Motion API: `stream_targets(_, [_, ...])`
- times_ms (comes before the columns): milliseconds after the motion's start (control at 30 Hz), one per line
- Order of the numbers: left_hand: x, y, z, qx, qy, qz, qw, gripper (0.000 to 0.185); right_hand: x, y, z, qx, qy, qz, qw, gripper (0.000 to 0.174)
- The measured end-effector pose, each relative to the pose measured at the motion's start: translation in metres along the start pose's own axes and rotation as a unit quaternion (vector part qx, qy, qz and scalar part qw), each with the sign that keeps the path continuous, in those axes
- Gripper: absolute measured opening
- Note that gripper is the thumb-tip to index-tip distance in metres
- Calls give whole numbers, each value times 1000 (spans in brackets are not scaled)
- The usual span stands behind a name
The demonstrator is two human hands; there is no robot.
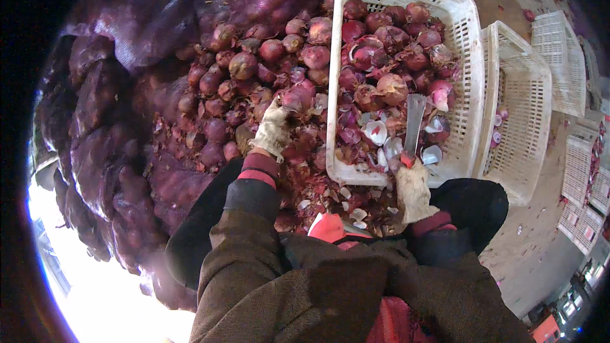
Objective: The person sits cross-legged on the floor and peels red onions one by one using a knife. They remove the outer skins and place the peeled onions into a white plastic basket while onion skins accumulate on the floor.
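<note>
My left hand (273,126), in a worn pale glove, is closed around a red onion (296,98) at the near side of a heap of red onions (243,65). Some of its fingers are hidden by the onion. The right hand (413,190), gloved as well, grips a knife (415,121) with a broad blade and a reddish handle. The blade points away from me, over the near end of a white plastic crate (335,119). Inside this crate lie red onions (391,38), loose skins and pale cut pieces (375,132).
Purple mesh sacks (95,119) are stacked along the left. A second white crate (523,119) stands right of the first, with a few onion pieces in its bottom. More crates (557,57) are farther right. Skins and scraps (343,205) litter the ground between my knees.
</note>
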State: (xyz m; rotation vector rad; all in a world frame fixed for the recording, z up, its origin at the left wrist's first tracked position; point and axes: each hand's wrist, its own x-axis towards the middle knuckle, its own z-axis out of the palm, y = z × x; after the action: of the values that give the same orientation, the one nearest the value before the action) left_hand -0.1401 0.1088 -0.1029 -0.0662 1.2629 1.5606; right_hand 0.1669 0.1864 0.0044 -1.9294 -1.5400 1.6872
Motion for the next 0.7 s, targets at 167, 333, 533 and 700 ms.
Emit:
stream_targets(167, [-73, 55, 39, 93, -97, -28, 991, 60, -9, -19, 4, 19, -45, -70, 996, 33])
stream_targets(333, [-156, 66, 111, 640, -175, 89, 743, 87, -42, -62, 17, 313, -255, -4, 915, 31])
stream_targets(533, [-201, 24, 107, 531, -25, 122, 838, 82, -59, -42, 31, 213, -215, -13, 953, 35])
stream_targets(700, [-204, -32, 87, 532, 35, 128, 837, 89, -53, -18, 46, 140, -204, -23, 969, 28])
